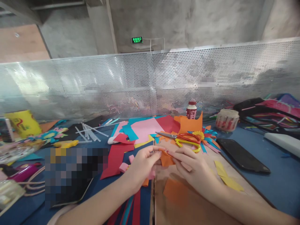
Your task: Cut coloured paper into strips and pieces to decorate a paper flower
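Between my two hands is a small orange piece of paper [167,160], folded or bent, held just above the wooden board [197,206]. My left hand [148,162] pinches its left edge between thumb and finger. On the other side, my right hand [191,164] grips the upper right edge with its fingertips. A flat orange paper square [175,191] lies on the board below. Scissors with red and yellow handles [187,137] rest beyond my hands. A pink paper loop shape [124,167] is partly hidden behind my left hand.
Colored sheets [147,128] spread behind my hands. A black phone [243,155] and yellow paper strips [226,178] lie right. A bottle [191,111] and a jar [227,120] stand at the back. Left are glue sticks [87,132], a yellow glue gun [67,143] and a pixelated dark device [75,178].
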Motion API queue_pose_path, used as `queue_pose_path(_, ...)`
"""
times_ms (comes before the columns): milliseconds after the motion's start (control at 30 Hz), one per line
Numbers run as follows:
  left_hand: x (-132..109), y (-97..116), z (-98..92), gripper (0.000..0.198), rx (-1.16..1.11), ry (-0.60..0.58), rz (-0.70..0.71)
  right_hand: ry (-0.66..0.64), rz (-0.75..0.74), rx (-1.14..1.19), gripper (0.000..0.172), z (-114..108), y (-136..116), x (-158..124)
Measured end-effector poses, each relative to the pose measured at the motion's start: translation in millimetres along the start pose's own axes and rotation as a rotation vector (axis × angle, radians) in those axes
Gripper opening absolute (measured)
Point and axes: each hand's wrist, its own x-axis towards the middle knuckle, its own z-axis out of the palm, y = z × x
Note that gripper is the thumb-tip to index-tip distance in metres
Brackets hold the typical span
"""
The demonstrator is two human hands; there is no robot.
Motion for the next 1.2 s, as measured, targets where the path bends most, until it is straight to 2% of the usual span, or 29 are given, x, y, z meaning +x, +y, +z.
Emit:
queue_pose_path(100,1.1,0.3,-1.1,0.02,-0.063,0.0,-0.025,-0.037,-0.128,-0.111,0.034,0.8,7.3,-3.4)
queue_pose_path(233,-0.3,3.5,0.2,0.026,-0.051,-0.006,-0.019,-0.076,-0.222,-0.235,0.035,0.4,8.5,-6.1)
queue_pose_path(367,-1.1,5.1,1.1,0.03,-0.02,0.033,-0.015,-0.083,-0.256,-0.252,0.036,-0.4,7.3,-5.8)
queue_pose_path(500,-0.5,4.3,-0.4,0.027,-0.033,0.004,-0.003,-0.109,-0.23,-0.224,0.04,-2.2,3.4,-5.5)
queue_pose_path(600,-0.4,3.9,-1.2,0.025,0.008,-0.002,0.018,-0.153,-0.127,-0.12,0.035,-4.2,-3.3,-4.1)
queue_pose_path(733,-1.1,4.4,0.0,0.022,0.079,0.003,0.04,-0.131,0.184,0.055,0.021,-6.0,-12.5,1.3)
queue_pose_path(833,-0.9,4.2,0.8,0.02,0.134,0.014,0.049,-0.188,0.373,0.165,0.019,-6.4,-15.5,5.4)
queue_pose_path(933,0.7,2.2,-0.6,0.019,0.169,0.014,0.067,-0.238,0.436,0.264,0.02,-5.4,-13.1,7.0)
queue_pose_path(1200,1.8,-0.1,-4.9,0.022,0.162,-0.002,0.047,-0.212,0.525,0.375,0.025,-1.7,-7.6,7.9)
